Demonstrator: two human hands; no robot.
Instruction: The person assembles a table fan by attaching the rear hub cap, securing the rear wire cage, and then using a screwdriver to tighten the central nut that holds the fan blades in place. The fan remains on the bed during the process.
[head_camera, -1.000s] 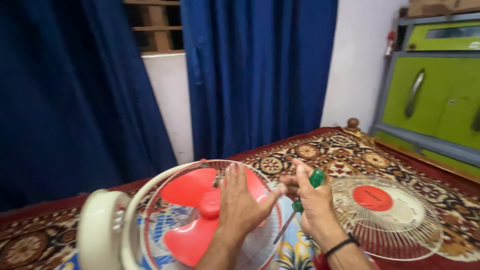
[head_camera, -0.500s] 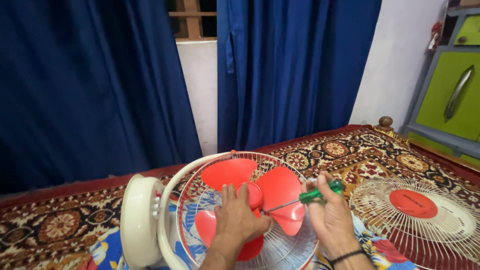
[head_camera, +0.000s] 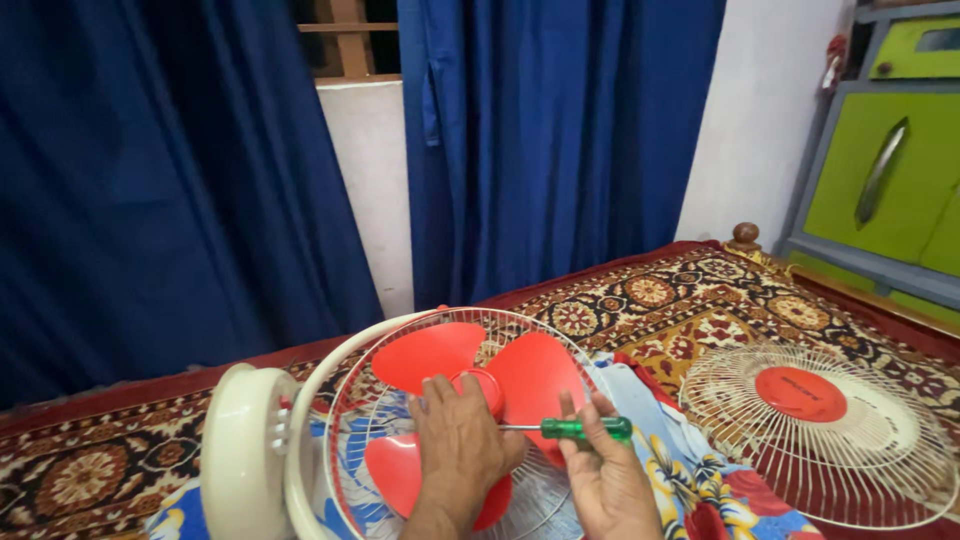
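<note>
Red blades (head_camera: 455, 395) look light and brittle, so our flat left hand (head_camera: 455, 450) steadies the hub. Our right hand (head_camera: 605, 480) pinches the screwdriver (head_camera: 570, 429) by its green handle.

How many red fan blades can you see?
3: upper-left blade, upper-right blade, and lower blade, partly hidden under the left hand.

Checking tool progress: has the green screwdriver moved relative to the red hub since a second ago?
Yes. The screwdriver swung from hanging downward to level, tip toward the red hub.
</note>
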